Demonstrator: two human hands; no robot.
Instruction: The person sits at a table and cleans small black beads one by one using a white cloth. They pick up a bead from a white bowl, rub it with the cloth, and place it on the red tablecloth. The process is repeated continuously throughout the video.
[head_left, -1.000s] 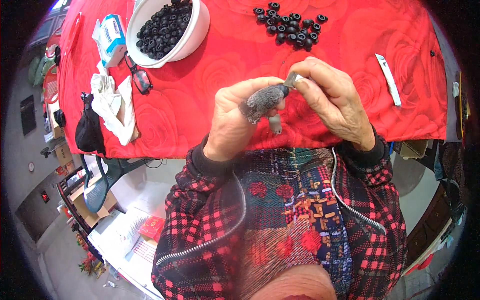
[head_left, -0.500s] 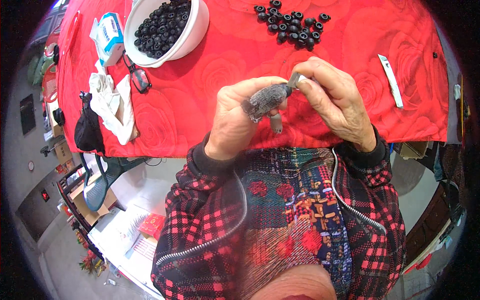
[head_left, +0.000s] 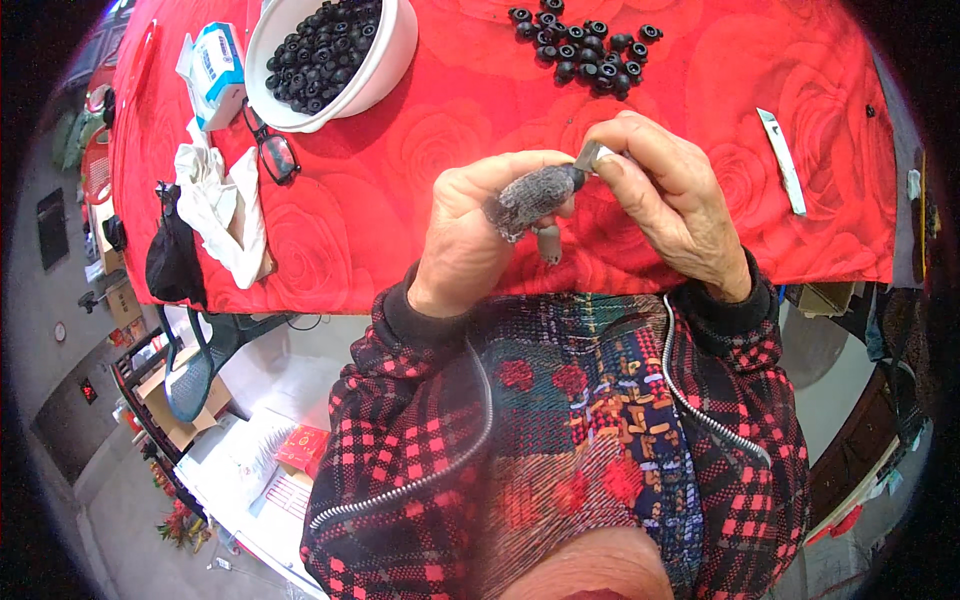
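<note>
Over the near middle of the red tablecloth, my left hand (head_left: 468, 225) pinches a small round black part (head_left: 574, 177). A worn, dark grey fuzzy sleeve (head_left: 528, 203) covers one of its fingers. A lighter grey cover (head_left: 549, 245) shows on another fingertip below. My right hand (head_left: 675, 205) is closed, its thumb and fingers pinching a thin metal blade (head_left: 587, 156). The blade's tip touches or nearly touches the black part; the exact contact is too small to tell. Beyond my hands, several similar black parts (head_left: 590, 52) lie in a loose pile.
A white bowl (head_left: 395, 60) of black parts stands at the far left. Beside it are a blue-and-white tissue pack (head_left: 217, 75) and eyeglasses (head_left: 278, 158). White cloth (head_left: 240, 220) and black cloth (head_left: 172, 260) lie at the left edge. A narrow white strip (head_left: 782, 162) rests at right.
Both hands keep nearly the same place and grip. The blade has tilted slightly at the black part. Otherwise the whole view has shifted only a little.
</note>
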